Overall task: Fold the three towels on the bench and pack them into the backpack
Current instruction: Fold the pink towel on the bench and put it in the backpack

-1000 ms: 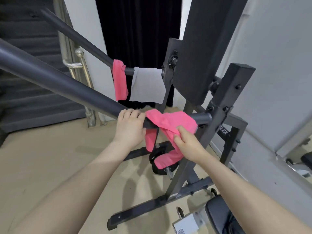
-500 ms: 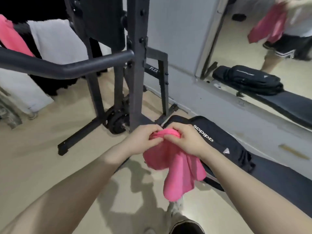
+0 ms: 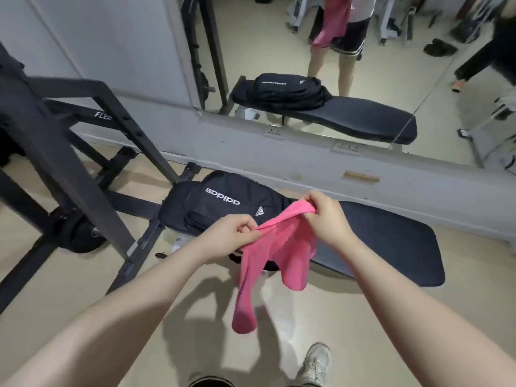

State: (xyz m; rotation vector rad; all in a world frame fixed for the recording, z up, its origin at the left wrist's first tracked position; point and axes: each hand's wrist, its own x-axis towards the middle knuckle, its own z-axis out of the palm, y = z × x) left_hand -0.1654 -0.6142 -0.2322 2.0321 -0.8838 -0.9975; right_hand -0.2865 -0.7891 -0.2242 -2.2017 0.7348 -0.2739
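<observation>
One crumpled pink cloth towel (image 3: 275,255) is in view, held in the air above one black fabric backpack (image 3: 217,203) that lies on one dark padded bench (image 3: 391,241). The left hand (image 3: 226,236) pinches its upper edge at 9 o'clock, and the right hand (image 3: 325,216) grips the bunched edge at 2 o'clock. The towel's long axis hangs down toward 6 o'clock, above a white sneaker (image 3: 317,363).

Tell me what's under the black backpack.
The black backpack lies on one end of the padded bench. The hanging pink towel and the left hand cover its near edge.
</observation>
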